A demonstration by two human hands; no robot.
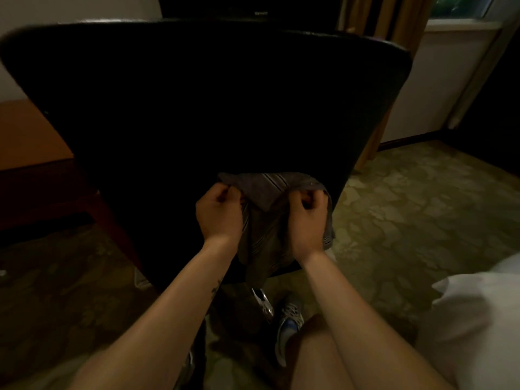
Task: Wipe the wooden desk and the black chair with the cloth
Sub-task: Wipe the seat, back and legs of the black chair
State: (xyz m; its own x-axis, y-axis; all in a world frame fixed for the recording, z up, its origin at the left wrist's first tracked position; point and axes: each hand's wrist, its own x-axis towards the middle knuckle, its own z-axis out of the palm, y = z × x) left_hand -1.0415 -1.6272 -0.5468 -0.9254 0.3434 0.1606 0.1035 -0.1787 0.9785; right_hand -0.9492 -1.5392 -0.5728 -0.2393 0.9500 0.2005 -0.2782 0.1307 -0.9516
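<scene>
The black chair fills the middle of the view, its broad dark back facing me. A grey striped cloth lies against the lower part of that back and hangs down between my hands. My left hand is closed on the cloth's left edge. My right hand is closed on its right edge. Both fists sit side by side low on the chair. The wooden desk shows as an orange-brown slab at the left, mostly hidden behind the chair.
Patterned green carpet spreads to the right. A white pillow or bedding lies at the lower right. Curtains and a window sill stand at the back right. A sneaker rests below the chair.
</scene>
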